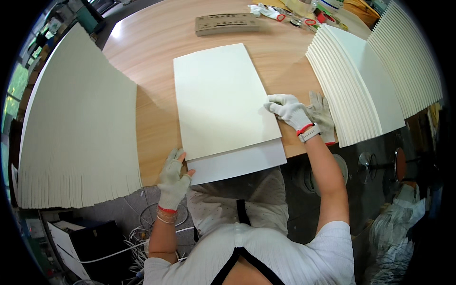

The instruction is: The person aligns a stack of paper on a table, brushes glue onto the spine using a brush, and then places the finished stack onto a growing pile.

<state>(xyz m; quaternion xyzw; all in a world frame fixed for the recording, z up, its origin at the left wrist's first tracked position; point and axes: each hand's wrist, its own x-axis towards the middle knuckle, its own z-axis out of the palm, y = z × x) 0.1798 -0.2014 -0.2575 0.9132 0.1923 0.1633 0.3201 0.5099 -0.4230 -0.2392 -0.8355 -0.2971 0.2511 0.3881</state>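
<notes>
A cream paper sheet (223, 99) lies on the table in front of me, over a whiter sheet (237, 163) that sticks out along its near edge. My right hand (287, 109), in a white knitted glove with a red cuff, has its fingers bent together at the cream sheet's right edge. At the near left corner is my left hand (173, 180), in a similar glove with bare thumb and fingertip. Its fingers are apart, and the thumb touches the edge of the whiter sheet. A spare grey-white glove (321, 116) lies flat beside my right hand.
A tall stack of cream sheets (85, 114) stands at the left. Two fanned stacks, a nearer one (349, 90) and a farther one (408, 61), rise at the right. A bundle of grey-brown card (227, 24) sits farther back, with scissors (311, 23) and tape (325, 18) at the far right.
</notes>
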